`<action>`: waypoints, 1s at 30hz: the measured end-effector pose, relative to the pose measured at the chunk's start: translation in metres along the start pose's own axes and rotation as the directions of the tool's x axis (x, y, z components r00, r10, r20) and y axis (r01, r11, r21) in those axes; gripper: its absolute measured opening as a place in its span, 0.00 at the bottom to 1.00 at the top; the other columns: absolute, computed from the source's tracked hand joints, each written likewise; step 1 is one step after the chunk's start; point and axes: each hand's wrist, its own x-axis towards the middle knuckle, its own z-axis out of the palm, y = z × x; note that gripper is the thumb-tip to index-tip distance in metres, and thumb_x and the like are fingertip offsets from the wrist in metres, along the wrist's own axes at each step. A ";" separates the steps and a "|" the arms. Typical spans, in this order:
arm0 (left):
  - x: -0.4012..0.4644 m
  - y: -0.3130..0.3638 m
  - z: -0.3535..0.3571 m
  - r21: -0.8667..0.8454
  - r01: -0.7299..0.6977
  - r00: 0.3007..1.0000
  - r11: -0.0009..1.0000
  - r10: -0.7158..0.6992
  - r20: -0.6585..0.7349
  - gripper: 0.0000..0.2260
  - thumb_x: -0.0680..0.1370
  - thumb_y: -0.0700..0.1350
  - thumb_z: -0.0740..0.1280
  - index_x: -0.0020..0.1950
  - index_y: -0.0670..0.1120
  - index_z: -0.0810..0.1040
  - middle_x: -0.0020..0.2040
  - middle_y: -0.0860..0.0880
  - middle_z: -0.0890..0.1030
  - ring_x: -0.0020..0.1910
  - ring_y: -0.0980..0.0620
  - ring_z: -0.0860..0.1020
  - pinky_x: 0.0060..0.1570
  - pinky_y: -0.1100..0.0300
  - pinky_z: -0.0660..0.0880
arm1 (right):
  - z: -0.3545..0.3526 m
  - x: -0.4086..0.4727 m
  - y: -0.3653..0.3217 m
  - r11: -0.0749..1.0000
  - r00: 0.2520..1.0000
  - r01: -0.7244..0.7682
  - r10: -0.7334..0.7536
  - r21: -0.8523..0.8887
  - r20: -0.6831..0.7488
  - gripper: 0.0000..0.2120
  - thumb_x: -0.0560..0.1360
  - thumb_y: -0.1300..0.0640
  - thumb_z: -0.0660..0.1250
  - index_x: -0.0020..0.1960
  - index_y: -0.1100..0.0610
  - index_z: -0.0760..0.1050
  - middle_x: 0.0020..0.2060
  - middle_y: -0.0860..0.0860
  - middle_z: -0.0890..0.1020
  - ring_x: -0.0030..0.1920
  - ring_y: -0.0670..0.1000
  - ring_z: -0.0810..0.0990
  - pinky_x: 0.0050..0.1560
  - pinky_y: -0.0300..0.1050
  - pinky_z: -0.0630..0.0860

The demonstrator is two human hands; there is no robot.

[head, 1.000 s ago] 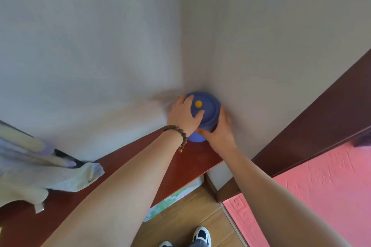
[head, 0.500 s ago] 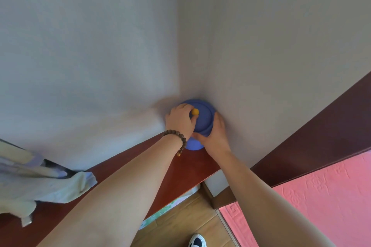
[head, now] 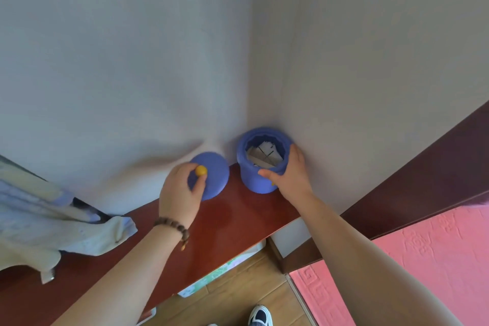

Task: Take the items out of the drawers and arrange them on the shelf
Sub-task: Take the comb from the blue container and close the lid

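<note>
The left hand [head: 180, 193] is pinching the yellow knob [head: 201, 171] of the blue lid [head: 211, 180], while the right hand [head: 289, 173] is gripping the open blue jar [head: 254, 174] at the shelf's [head: 238, 219] far corner. Better to be keeping the lid level and the jar steady.

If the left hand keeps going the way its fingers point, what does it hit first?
Likely the wall behind the shelf; the left hand holds the lid near it, though depth is unclear.
</note>
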 end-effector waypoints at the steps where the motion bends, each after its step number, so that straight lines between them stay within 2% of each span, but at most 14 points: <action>1: -0.010 -0.014 0.001 0.043 0.060 0.998 0.997 -0.061 0.031 0.09 0.78 0.48 0.66 0.53 0.44 0.79 0.51 0.48 0.81 0.49 0.48 0.78 0.46 0.60 0.69 | 0.000 0.000 0.000 1.000 1.000 -0.001 0.001 -0.004 0.001 0.51 0.67 0.47 0.76 0.77 0.61 0.48 0.76 0.55 0.54 0.76 0.51 0.54 0.75 0.47 0.55; 6: -0.036 -0.054 0.021 0.193 0.194 0.957 0.962 -0.229 0.181 0.06 0.77 0.48 0.66 0.50 0.47 0.79 0.53 0.50 0.79 0.52 0.47 0.77 0.44 0.56 0.72 | -0.001 -0.001 -0.002 1.000 1.000 -0.009 0.009 -0.022 0.012 0.51 0.67 0.47 0.76 0.77 0.61 0.48 0.76 0.55 0.54 0.76 0.52 0.54 0.75 0.49 0.56; 11: -0.037 -0.067 0.035 0.305 0.196 0.928 0.932 -0.277 0.250 0.08 0.78 0.48 0.63 0.51 0.46 0.78 0.54 0.48 0.78 0.50 0.45 0.77 0.40 0.52 0.75 | -0.001 -0.002 -0.005 0.999 1.000 -0.016 0.017 -0.028 0.020 0.52 0.67 0.47 0.76 0.77 0.61 0.47 0.76 0.55 0.54 0.75 0.52 0.54 0.75 0.48 0.56; 13: -0.036 -0.066 0.038 0.299 0.200 0.915 0.933 -0.287 0.283 0.11 0.77 0.48 0.65 0.57 0.46 0.77 0.59 0.47 0.77 0.58 0.44 0.75 0.47 0.49 0.76 | -0.001 -0.002 -0.005 0.999 1.000 -0.013 0.014 -0.030 0.026 0.52 0.67 0.47 0.76 0.77 0.61 0.47 0.76 0.55 0.54 0.75 0.52 0.55 0.75 0.48 0.56; 14: -0.034 -0.062 0.038 0.294 0.201 0.910 0.934 -0.289 0.297 0.16 0.76 0.48 0.67 0.63 0.45 0.75 0.63 0.46 0.75 0.64 0.44 0.72 0.53 0.48 0.75 | -0.001 -0.002 -0.006 1.000 0.999 -0.013 0.014 -0.029 0.029 0.52 0.67 0.47 0.76 0.77 0.61 0.47 0.76 0.55 0.54 0.75 0.52 0.55 0.75 0.49 0.57; 16: -0.027 -0.043 0.039 0.201 0.144 0.943 0.969 -0.196 0.268 0.23 0.75 0.48 0.70 0.68 0.43 0.71 0.66 0.44 0.73 0.67 0.44 0.69 0.62 0.50 0.71 | -0.001 -0.002 -0.005 1.000 0.999 -0.013 0.014 -0.024 0.032 0.51 0.67 0.47 0.76 0.77 0.61 0.47 0.76 0.55 0.54 0.75 0.52 0.55 0.75 0.49 0.57; 18: -0.013 -0.010 0.040 0.010 -0.029 0.977 1.000 0.027 0.213 0.21 0.74 0.47 0.71 0.65 0.42 0.74 0.63 0.44 0.76 0.64 0.46 0.72 0.62 0.55 0.69 | -0.001 -0.003 -0.005 1.000 1.000 -0.010 0.011 -0.026 0.030 0.51 0.68 0.47 0.76 0.77 0.61 0.48 0.76 0.56 0.54 0.75 0.52 0.54 0.75 0.47 0.56; 20: 0.008 0.028 0.044 -0.136 -0.187 0.956 0.973 0.212 0.202 0.16 0.74 0.47 0.70 0.61 0.45 0.76 0.59 0.49 0.77 0.58 0.55 0.73 0.58 0.63 0.68 | -0.001 -0.003 -0.006 1.000 1.000 -0.006 0.007 -0.023 0.026 0.50 0.68 0.47 0.76 0.77 0.62 0.49 0.75 0.56 0.55 0.75 0.52 0.55 0.75 0.49 0.57; 22: 0.032 0.060 0.052 -0.209 -0.261 0.915 0.942 0.311 0.256 0.13 0.75 0.46 0.70 0.58 0.47 0.77 0.55 0.52 0.79 0.53 0.61 0.72 0.55 0.67 0.68 | -0.001 -0.003 -0.006 1.000 1.000 -0.004 0.004 -0.004 0.027 0.49 0.67 0.48 0.76 0.76 0.62 0.50 0.75 0.56 0.55 0.75 0.53 0.56 0.74 0.50 0.58; 24: 0.054 0.081 0.063 -0.209 -0.281 0.847 0.937 0.344 0.405 0.13 0.75 0.43 0.69 0.59 0.46 0.78 0.56 0.51 0.80 0.54 0.58 0.74 0.56 0.65 0.70 | -0.001 -0.004 -0.006 1.000 0.999 -0.010 0.009 0.016 0.037 0.51 0.67 0.48 0.76 0.77 0.62 0.48 0.76 0.56 0.53 0.76 0.52 0.54 0.74 0.50 0.57; 27: 0.079 0.099 0.082 -0.111 -0.288 0.696 0.951 0.288 0.658 0.12 0.75 0.39 0.67 0.58 0.43 0.79 0.55 0.47 0.81 0.53 0.53 0.77 0.52 0.64 0.69 | 0.001 -0.003 -0.002 1.000 0.999 -0.020 0.019 0.017 0.032 0.52 0.67 0.47 0.76 0.77 0.61 0.46 0.76 0.54 0.52 0.76 0.50 0.53 0.75 0.46 0.55; 30: 0.093 0.110 0.105 0.023 -0.368 0.554 0.930 0.199 0.809 0.09 0.76 0.40 0.65 0.54 0.41 0.80 0.51 0.44 0.82 0.48 0.50 0.77 0.47 0.60 0.70 | 0.002 -0.002 0.002 1.000 0.999 -0.020 0.020 0.001 0.030 0.53 0.67 0.45 0.75 0.77 0.60 0.44 0.77 0.53 0.49 0.76 0.49 0.50 0.74 0.42 0.52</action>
